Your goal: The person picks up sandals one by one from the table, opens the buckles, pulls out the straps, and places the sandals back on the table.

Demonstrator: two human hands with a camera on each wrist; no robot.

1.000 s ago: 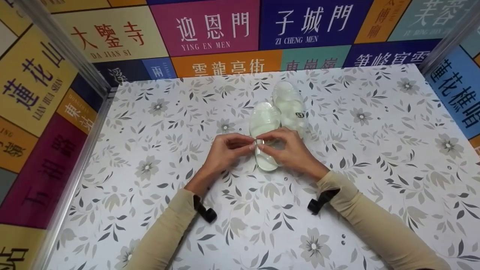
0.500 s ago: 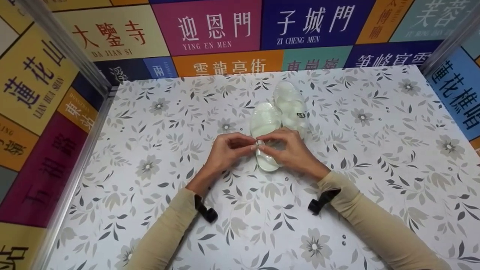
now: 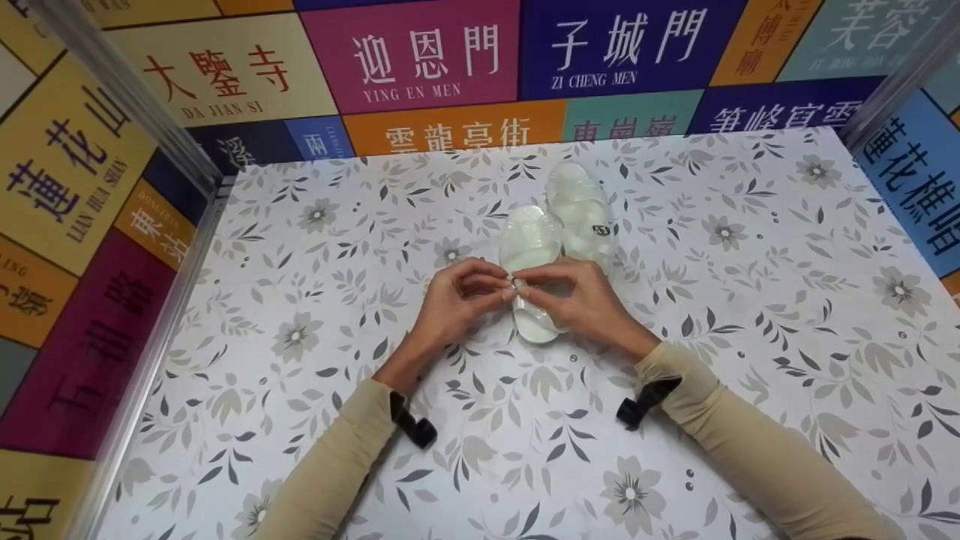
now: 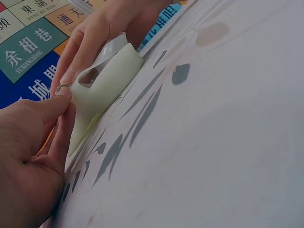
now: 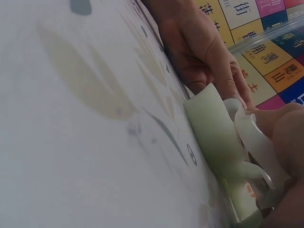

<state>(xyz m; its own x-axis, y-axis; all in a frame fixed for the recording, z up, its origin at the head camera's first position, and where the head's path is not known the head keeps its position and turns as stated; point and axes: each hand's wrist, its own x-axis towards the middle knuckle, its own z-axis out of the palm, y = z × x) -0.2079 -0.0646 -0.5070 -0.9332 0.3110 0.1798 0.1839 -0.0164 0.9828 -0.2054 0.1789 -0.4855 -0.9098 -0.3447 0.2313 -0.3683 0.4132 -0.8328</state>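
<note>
Slipper (image 3: 531, 236), the nearer one, long axis roughly toward the back wall (image 3: 420, 94).

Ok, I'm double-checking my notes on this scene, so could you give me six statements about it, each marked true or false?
1. The nearer slipper and the farther slipper are both pale. True.
2. The hands are at opposite ends of the table. False: the left hand and right hand are close together at the nearer slipper.
3. Both hands pinch a small ring-like thing. True.
4. The table cover is plain black. False: the table cover is white with leaves and flowers.
5. The farther slipper bears a dark mark. True.
6. The sleeves are red. False: both sleeves are beige.
</note>
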